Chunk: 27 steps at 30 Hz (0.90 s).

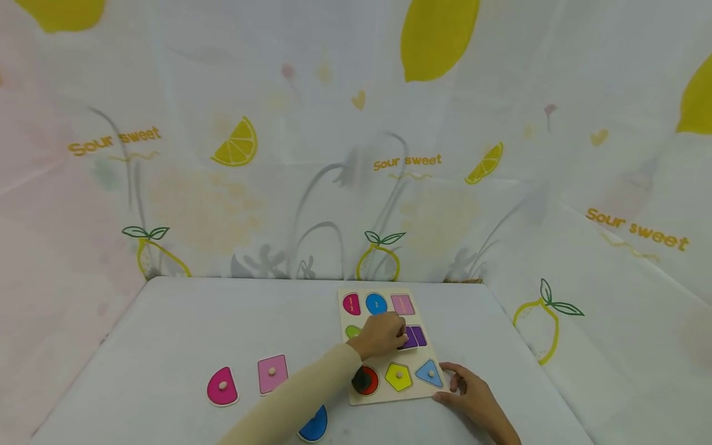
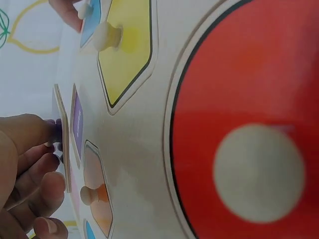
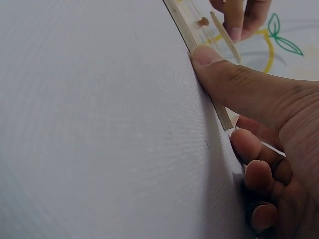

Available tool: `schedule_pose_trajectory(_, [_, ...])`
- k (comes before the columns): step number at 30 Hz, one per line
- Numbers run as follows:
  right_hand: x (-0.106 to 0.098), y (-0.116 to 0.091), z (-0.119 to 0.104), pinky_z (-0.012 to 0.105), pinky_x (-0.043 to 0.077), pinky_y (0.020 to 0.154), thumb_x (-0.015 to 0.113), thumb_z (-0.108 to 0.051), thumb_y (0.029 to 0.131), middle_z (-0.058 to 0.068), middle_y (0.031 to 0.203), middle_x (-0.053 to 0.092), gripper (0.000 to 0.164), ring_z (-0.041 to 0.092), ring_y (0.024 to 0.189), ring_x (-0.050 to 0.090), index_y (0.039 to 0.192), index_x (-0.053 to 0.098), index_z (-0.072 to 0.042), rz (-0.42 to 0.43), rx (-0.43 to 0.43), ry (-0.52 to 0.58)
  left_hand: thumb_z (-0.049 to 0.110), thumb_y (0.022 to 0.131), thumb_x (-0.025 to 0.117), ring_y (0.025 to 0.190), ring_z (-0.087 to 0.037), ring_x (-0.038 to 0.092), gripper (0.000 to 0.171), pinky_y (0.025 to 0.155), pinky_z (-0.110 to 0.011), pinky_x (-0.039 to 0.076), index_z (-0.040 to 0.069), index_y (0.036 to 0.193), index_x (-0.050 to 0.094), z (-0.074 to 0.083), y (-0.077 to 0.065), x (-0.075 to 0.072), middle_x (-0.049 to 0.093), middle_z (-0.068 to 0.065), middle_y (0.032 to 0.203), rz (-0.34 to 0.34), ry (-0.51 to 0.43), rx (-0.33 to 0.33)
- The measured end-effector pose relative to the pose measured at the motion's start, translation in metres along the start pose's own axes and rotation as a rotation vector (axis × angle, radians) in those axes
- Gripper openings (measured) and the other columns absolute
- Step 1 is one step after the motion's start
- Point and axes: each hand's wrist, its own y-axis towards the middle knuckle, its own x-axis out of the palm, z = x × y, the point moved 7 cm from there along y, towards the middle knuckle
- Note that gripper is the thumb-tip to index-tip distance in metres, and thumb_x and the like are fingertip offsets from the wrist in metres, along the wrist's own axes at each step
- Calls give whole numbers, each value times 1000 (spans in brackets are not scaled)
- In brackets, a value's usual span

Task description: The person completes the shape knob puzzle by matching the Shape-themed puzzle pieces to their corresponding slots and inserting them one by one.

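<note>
My left hand (image 1: 381, 334) is over the middle of a wooden shape puzzle board (image 1: 384, 398) and pinches a thin puzzle piece (image 2: 64, 134), seen edge-on in the left wrist view. This piece stands close over the purple rectangular slot (image 2: 78, 127), overlapping it in the head view. At the board's near right corner, my right hand (image 1: 473, 395) grips the edge, thumb on the near side and fingers along the right side. Knobbed pieces fill the near row: a red circle (image 1: 371, 384), a yellow pentagon (image 1: 398, 377) and a light blue triangle (image 1: 430, 373). An orange knobbed piece (image 2: 97, 191) also sits in the board.
Left of the board, a magenta half-round piece (image 1: 222, 387), a pink square piece (image 1: 273, 374) and a blue piece (image 1: 314, 426) lie on the white table (image 1: 183, 334). The left forearm partly covers the blue one. A lemon-print curtain (image 1: 311, 123) hangs behind and beside the table.
</note>
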Motion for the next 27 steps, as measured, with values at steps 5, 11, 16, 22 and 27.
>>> schedule_pose_trajectory(5, [0,0,2,27,35,62,94,-33,73,0,84,53,72,17,73,44,134,65,-9,-6,-3,12,19,94,76,66,-4,47,16,56,-15,40,12,82,68,-1,5,5,53,9,70,-4,14,11])
schedule_pose_trajectory(11, [0,0,2,26,35,61,94,-33,73,0,84,53,71,15,71,44,133,65,-8,-2,-23,10,21,95,75,65,-4,47,18,56,-16,39,13,81,67,-1,9,13,51,9,68,-20,81,25])
schedule_pose_trajectory(16, [-2,0,0,26,35,60,94,-33,73,0,83,53,72,15,70,44,133,65,-7,3,-24,12,21,95,75,65,-5,47,17,56,-16,40,12,82,67,-2,12,17,52,8,69,-21,116,33])
schedule_pose_trajectory(22, [-1,1,0,25,36,60,93,-32,74,0,84,53,71,14,69,44,134,65,-8,-3,-47,23,19,95,74,65,-6,49,16,56,-17,41,12,82,67,-2,14,18,54,6,70,0,129,36])
schedule_pose_trajectory(27, [-1,2,0,25,36,60,93,-33,74,0,84,53,71,13,70,44,134,65,-8,-7,-46,21,19,94,74,64,-7,48,15,56,-18,42,12,83,67,-1,17,18,54,6,71,14,144,20])
